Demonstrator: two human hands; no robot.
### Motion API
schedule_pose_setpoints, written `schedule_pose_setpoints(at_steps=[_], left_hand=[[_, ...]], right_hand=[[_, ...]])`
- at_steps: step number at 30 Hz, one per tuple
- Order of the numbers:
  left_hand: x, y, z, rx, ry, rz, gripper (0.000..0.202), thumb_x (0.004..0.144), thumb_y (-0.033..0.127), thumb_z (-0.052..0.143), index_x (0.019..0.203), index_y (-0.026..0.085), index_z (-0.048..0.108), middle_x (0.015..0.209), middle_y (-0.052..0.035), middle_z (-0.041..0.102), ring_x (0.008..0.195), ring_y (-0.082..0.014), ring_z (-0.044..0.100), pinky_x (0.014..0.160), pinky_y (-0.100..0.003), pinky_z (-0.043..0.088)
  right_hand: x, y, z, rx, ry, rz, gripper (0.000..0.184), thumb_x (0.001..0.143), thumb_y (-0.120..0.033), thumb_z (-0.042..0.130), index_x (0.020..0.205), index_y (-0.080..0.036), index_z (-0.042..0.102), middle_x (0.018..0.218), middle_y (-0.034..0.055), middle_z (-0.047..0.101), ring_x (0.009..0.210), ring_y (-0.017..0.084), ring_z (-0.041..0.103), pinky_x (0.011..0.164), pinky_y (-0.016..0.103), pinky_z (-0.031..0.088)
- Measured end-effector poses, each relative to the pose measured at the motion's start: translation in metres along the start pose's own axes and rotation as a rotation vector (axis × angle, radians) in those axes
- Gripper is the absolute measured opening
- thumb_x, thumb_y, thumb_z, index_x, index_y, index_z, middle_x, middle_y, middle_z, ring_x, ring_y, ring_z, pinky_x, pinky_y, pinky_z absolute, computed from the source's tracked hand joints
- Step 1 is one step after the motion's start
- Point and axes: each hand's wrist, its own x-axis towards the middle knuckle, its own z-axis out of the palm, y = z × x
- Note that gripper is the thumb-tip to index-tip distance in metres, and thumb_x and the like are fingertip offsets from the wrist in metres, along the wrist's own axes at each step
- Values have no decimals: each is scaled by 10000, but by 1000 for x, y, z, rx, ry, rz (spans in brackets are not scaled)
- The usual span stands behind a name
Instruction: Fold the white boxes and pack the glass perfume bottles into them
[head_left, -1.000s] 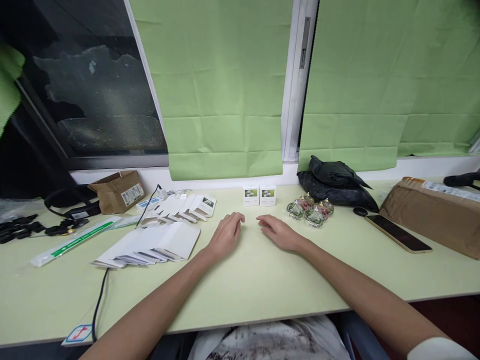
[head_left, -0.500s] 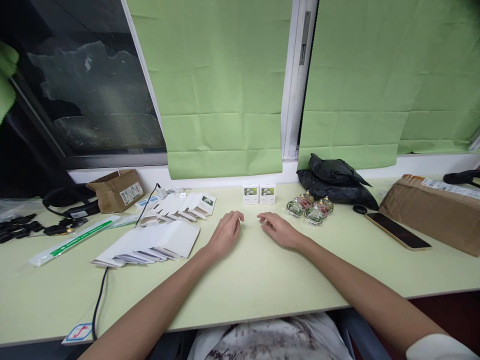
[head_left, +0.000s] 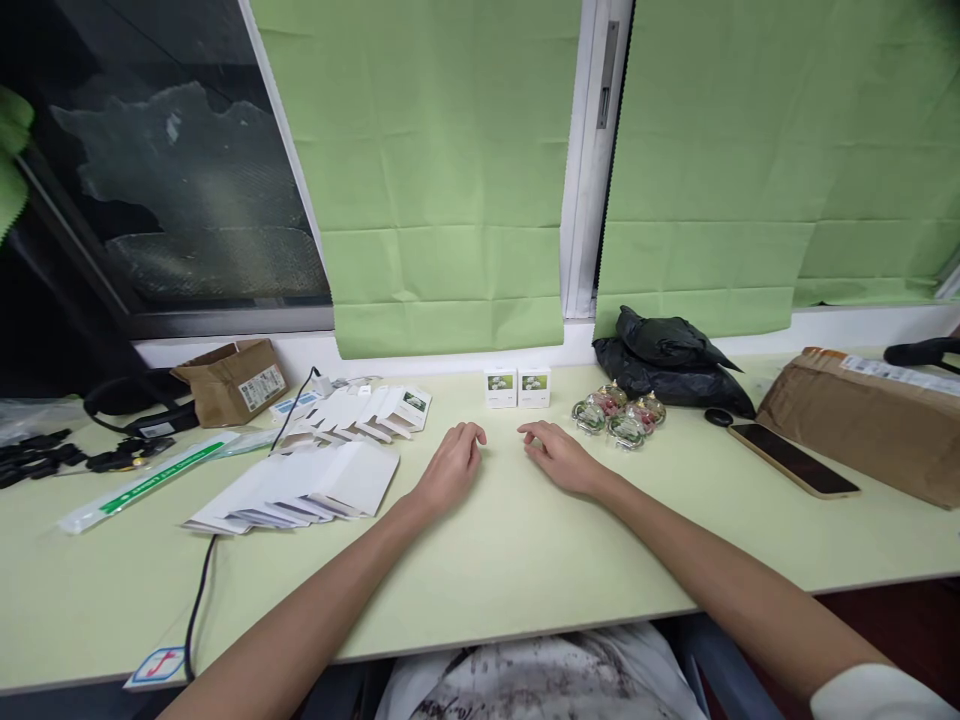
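My left hand (head_left: 452, 465) rests on the pale green table, fingers loosely bent and holding nothing. Across a small gap, my right hand (head_left: 556, 458) lies the same way, its fingers slightly apart and nothing in them. Beyond both hands stand two small white boxes, a left box (head_left: 500, 389) and a right box (head_left: 534, 389), each with a picture on its front. Left of my left hand are flattened white cartons (head_left: 352, 475) in an overlapping stack. Several clear-wrapped round ornaments (head_left: 620, 412) in red, green and gold lie nearest my right hand.
Behind the stack lie more folded white cartons (head_left: 375, 410) and an open brown box (head_left: 231, 380). A black cable (head_left: 201, 600) crosses the left side. To the right are a black plastic bag (head_left: 667, 365), a phone (head_left: 793, 461) and a large brown package (head_left: 862, 420).
Almost nothing differs; my right hand's fingers have shifted very slightly. The boxes, cartons and ornaments stay in place.
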Motion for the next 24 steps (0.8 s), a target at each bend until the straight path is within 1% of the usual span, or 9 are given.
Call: schedule_pose_setpoints(at_steps=[6,10,14,17,21,24], left_hand=[[-1,10,-3,-54,-35,24,169,980,112,389,1023,239,492,993,-36,564,954,-206,548,825,-343,443],[-2,14,-4,-60,-33,45,182,946,78,390,994,238,463,969,-33,542,925,-204,529,828,-349,439],[-2,15,-4,-59,-35,68,181,950,80,381,986,238,462,962,-36,547,922,-205,532,827,-347,441],[-2,14,-3,-78,-30,35,163,991,126,371,1033,238,483,1000,-40,578,934,-200,555,823,-342,445],[-2,13,-5,-109,-18,-48,140,1049,240,374,1124,244,492,1038,-43,613,941,-203,583,807,-344,445],[0,14,-9,-94,-14,-78,156,1067,296,361,1088,239,504,1001,-41,616,920,-209,586,798,-353,440]], right_hand=[[3,3,-2,-47,67,75,318,1016,-204,459,1302,-207,598,1118,79,681,1093,231,608,989,387,460],[4,5,-2,-59,82,117,321,1008,-198,459,1293,-206,606,1110,77,687,1063,227,623,961,379,464],[4,5,-1,-51,85,120,314,1010,-210,458,1284,-210,613,1125,75,687,1061,221,630,956,369,465],[4,4,-1,-44,85,125,314,1008,-213,459,1278,-212,619,1121,75,687,1060,222,631,955,365,465],[3,3,-2,-41,75,137,313,1012,-224,452,1276,-212,619,1112,72,685,1042,220,632,944,362,465],[3,3,-2,-47,69,141,312,1015,-229,446,1277,-211,614,1114,69,683,1023,214,634,932,357,465]])
